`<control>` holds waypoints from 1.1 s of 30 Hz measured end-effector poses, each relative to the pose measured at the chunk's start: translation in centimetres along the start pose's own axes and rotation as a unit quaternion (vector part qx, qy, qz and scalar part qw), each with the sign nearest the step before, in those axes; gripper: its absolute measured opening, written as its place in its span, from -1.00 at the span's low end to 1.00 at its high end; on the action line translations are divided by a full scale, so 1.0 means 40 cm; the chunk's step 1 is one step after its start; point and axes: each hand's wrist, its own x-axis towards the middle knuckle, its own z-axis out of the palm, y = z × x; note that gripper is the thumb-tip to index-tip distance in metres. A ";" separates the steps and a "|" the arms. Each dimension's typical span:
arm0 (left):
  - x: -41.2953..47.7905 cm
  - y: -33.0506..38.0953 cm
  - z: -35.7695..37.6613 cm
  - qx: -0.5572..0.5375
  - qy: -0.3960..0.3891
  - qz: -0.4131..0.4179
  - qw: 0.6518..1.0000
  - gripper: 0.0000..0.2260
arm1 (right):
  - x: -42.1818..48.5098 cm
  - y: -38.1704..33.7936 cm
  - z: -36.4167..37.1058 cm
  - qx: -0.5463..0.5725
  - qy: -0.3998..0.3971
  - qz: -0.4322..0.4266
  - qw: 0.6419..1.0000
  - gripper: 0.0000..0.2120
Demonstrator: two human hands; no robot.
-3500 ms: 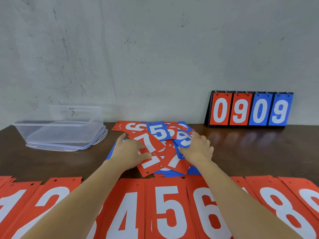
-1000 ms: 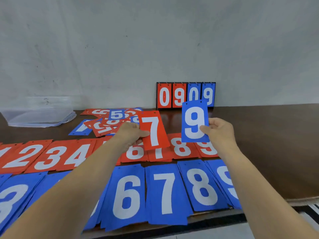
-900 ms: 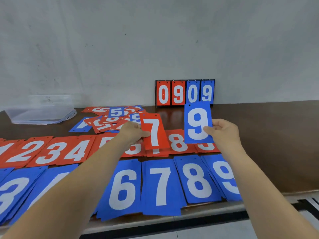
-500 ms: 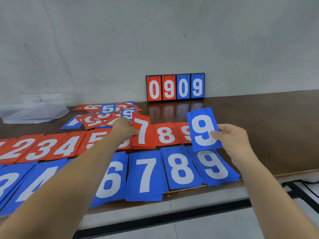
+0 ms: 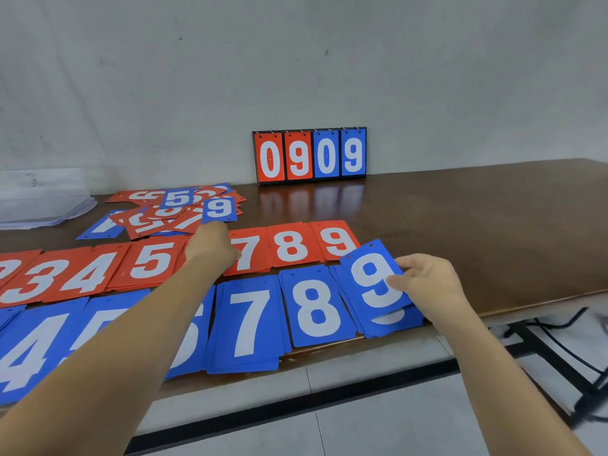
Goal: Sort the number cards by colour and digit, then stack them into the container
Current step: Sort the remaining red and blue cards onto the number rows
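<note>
We're in a plain, bare work room, folks: a scuffed grey plaster wall (image 5: 427,77) right behind a long dark wooden table (image 5: 477,225). Pale floor tiles (image 5: 378,422) with a black stripe, a black metal frame (image 5: 552,363) underneath, and a flip scoreboard (image 5: 309,155) and clear container (image 5: 39,195) against the wall.

Scoreboard (image 5: 309,155) behind card rows (image 5: 289,246) — container (image 5: 39,199) far left

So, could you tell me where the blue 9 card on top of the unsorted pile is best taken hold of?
Probably its near short edge, approached from the front: the blue 9 card lies flat and uncovered on top of the unsorted pile, with that edge facing the person.
</note>
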 end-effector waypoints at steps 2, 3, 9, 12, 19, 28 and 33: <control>-0.003 -0.002 0.002 -0.005 0.008 0.000 1.000 -0.54 | 0.001 0.012 0.009 -0.109 0.021 0.002 0.994 -0.80; -0.004 -0.002 0.004 -0.007 0.012 0.002 1.000 -0.54 | -0.001 0.018 0.015 -0.144 0.031 0.001 0.989 -0.75; -0.021 -0.007 0.011 -0.069 0.043 0.049 0.995 -0.45 | -0.010 0.026 0.033 -0.179 0.060 -0.026 0.982 -0.64; -0.041 -0.004 0.006 -0.079 0.058 0.071 0.993 -0.42 | -0.015 0.005 0.048 -0.178 0.074 -0.072 0.979 -0.66; -0.074 -0.027 -0.026 -0.089 0.052 0.083 0.991 -0.38 | -0.002 -0.100 0.114 -0.190 0.035 -0.136 0.972 -0.58; -0.019 -0.187 -0.124 -0.072 0.078 0.072 0.992 -0.38 | 0.065 -0.323 0.251 -0.232 0.024 -0.212 0.949 -0.53; 0.071 -0.340 -0.177 -0.068 0.091 0.039 0.993 -0.43 | 0.132 -0.452 0.388 -0.240 0.021 -0.244 0.939 -0.54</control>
